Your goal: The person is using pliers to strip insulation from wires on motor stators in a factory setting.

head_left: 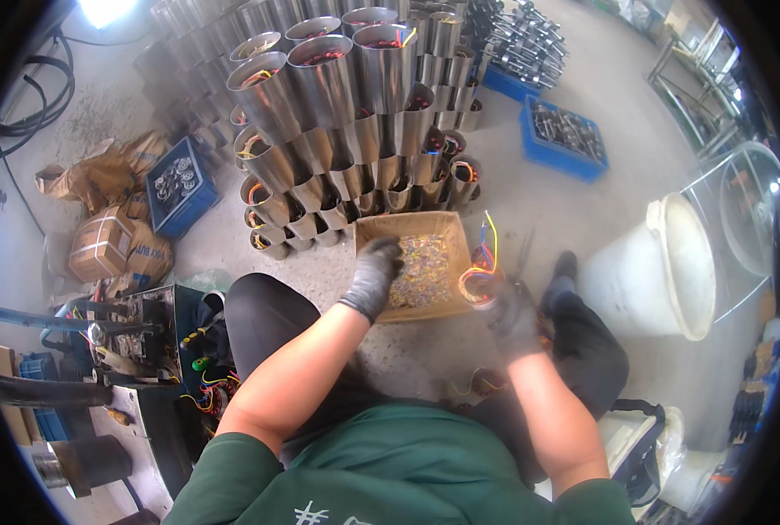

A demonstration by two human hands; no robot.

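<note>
My left hand (375, 273), in a grey work glove, is closed above the left side of a cardboard box (365, 229). The box holds a layer of small multicoloured bits (425, 267). What the curled fingers hold, if anything, is hidden. To the right of the box, my gloved right hand (514, 319) is blurred but closed round a motor stator (480, 284). Its copper winding faces up, and yellow, red and blue lead wires rise from it. More wound parts with coloured leads (486, 381) lie between my legs, partly hidden by my right arm.
Stacked metal cylinders (324, 70), many with wound coils inside, stand just beyond the box. Blue crates of metal parts stand left (178, 188) and right (565, 140). A white bucket (653, 271) is at my right; a machine with levers (136, 337) is at my left.
</note>
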